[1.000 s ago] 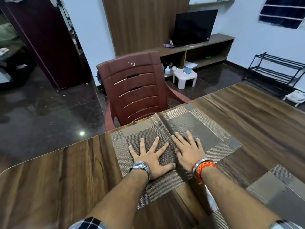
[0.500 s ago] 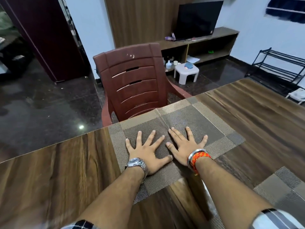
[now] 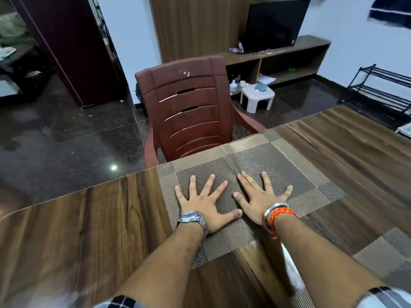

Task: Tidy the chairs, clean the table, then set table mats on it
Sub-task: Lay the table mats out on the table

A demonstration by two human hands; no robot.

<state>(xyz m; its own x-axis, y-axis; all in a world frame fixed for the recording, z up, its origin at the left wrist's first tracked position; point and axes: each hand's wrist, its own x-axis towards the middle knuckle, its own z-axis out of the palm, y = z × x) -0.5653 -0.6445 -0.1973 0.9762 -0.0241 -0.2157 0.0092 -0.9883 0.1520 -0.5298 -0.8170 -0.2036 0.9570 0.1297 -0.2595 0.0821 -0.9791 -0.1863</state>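
On mat [image 3: 278,165] — left hand [image 3: 205,202], right hand [image 3: 259,200] flat, fingers splayed.

text: none legible | labels: none | brands: none | numbers: none

The wooden counter [image 3: 93,230] has dark and light streaked grain and a rounded corner at its left end. 2 woven mats lie directly on it — the near mat [image 3: 287,172], brown-grey with lighter border squares, sits flat at the far edge just in front of the chair, with a crease down its middle. The second mat [image 3: 387,254] lies well to the right, near the lower edge of the view, only partly in sight.
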